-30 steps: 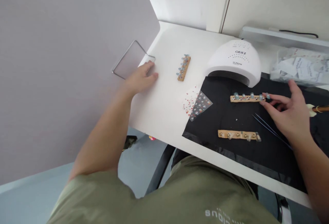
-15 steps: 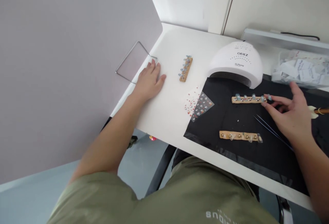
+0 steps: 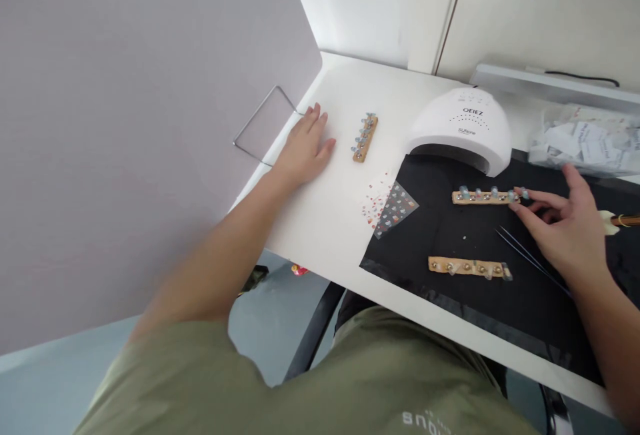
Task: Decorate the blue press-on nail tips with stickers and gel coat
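Note:
My right hand [image 3: 570,228] pinches the right end of a wooden nail tip stand [image 3: 485,199] between thumb and fingers. Bluish false nails sit along that strip, which lies on the black mat [image 3: 400,248]. Below it rests a second wooden strip [image 3: 467,267] with round metal studs and clear, pale nail tips. Tweezers [image 3: 530,258] lie beneath my right hand. My left hand [image 3: 303,148] lies on the white table near its left edge, fingers stretched out and holding nothing. To its right is a third strip [image 3: 365,138] with bluish nails.
A white nail lamp [image 3: 463,128] stands behind the mat. Two sticker sheets [image 3: 397,210] overlap the mat's left edge. A clear bag of packets [image 3: 585,138] lies at the back right. A wire frame [image 3: 255,122] juts out by the grey partition [image 3: 150,122].
My left hand has slid slightly to the right across the table. My right hand keeps its pinch on the nail tip stand. The whole view has shifted a little.

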`<state>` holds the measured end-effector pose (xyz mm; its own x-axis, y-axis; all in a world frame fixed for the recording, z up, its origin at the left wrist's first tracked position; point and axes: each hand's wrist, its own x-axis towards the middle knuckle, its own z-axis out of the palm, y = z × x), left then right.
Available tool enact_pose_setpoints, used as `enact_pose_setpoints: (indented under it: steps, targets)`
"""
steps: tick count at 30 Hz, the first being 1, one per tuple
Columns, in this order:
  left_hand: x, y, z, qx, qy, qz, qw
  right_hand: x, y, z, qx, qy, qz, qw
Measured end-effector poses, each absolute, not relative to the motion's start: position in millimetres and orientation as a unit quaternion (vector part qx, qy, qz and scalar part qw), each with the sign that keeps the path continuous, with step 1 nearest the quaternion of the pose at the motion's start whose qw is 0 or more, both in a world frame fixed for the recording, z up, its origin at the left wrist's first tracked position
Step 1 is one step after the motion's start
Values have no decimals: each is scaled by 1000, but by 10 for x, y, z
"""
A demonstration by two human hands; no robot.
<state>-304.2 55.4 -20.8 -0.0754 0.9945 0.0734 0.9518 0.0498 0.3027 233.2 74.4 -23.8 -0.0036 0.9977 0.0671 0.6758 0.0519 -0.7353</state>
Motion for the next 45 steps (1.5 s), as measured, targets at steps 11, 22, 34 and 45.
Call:
enact_pose_setpoints:
  steps: [11,22,34,45]
  targets:
    - [-3041,1952,-134,576,794,179,77,2302,695,-222,-627,-670,261,301]
    - [-3031,2399,-58,503,849,122,104,2222,617,-176,-627,-674,265,286]
    - [-2921,2000,29,617,776,69,111,2173,595,-116,-630,-673,258,288]
    - [-3065,1864,62,590,782,166,117,2181,603,-117,-634,-672,259,281]
